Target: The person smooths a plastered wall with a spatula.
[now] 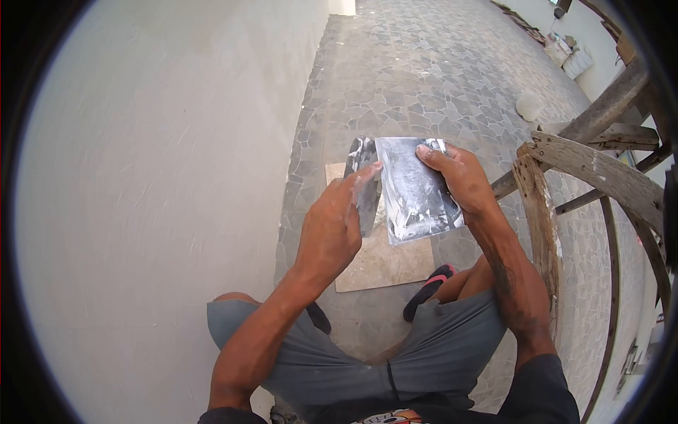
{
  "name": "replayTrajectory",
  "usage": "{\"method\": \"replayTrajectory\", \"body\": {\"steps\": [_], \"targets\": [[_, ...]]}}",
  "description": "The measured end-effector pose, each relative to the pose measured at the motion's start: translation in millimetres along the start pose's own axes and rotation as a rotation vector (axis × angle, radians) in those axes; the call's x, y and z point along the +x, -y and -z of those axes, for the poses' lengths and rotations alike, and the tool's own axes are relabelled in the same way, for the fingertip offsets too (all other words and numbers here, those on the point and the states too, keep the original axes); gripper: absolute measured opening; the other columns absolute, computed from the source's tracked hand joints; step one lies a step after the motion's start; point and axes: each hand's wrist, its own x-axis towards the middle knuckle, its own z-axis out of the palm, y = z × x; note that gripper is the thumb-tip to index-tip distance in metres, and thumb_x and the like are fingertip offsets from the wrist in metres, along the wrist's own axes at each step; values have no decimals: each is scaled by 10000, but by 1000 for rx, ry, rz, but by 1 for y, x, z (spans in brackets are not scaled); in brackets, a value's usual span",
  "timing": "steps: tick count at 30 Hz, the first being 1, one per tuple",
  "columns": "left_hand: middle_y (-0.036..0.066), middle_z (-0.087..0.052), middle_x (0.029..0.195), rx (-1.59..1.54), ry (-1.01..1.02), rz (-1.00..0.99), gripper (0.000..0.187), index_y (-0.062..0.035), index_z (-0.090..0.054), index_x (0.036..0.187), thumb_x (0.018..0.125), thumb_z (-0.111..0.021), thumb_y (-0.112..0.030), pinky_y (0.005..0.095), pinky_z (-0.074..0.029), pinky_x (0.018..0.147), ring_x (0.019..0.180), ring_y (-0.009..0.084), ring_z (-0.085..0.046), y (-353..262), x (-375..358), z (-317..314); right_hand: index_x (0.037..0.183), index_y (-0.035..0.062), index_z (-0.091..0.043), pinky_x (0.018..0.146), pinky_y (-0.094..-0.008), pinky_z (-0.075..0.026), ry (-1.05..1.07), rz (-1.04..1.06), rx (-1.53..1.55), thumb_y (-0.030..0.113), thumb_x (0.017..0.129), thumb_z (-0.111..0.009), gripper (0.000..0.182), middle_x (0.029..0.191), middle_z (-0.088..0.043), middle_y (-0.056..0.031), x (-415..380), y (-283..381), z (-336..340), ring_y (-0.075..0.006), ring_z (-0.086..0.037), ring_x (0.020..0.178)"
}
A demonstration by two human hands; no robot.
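Note:
My right hand (462, 175) grips a flat rectangular scraper plate (415, 194) by its right edge, the thumb lying on its face. The plate is dark grey and smeared with white paste, thickest along the lower part. My left hand (333, 215) is closed on a second dark, white-streaked plate (364, 177), turned more steeply and partly hidden by the fingers. The two plates are side by side, close to each other, and the left index fingertip is at the first plate's left edge. White residue marks the fingers.
A pale smooth wall (169, 184) rises close on the left. A beige tile (388, 268) lies on the stone-patterned floor (395, 78) between the feet. Weathered wooden scaffolding (540, 219) stands close on the right. Farther off are a whitish round object (528, 107) and white bags (575, 62).

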Motion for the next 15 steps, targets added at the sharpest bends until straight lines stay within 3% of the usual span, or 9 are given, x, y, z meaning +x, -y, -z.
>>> {"method": "replayTrajectory", "body": {"steps": [15], "targets": [[178,-614,1287,-24,12,-19,480,-30,-559,1307,874,-412,117,372,-453,1008,1219,339,-579,-5,-3,2,1079,-92,-610,565,-265,-519,-26,24,97,212,939,-627,335,843,-658,-99,6,-4,2,-122,-627,648]]}}
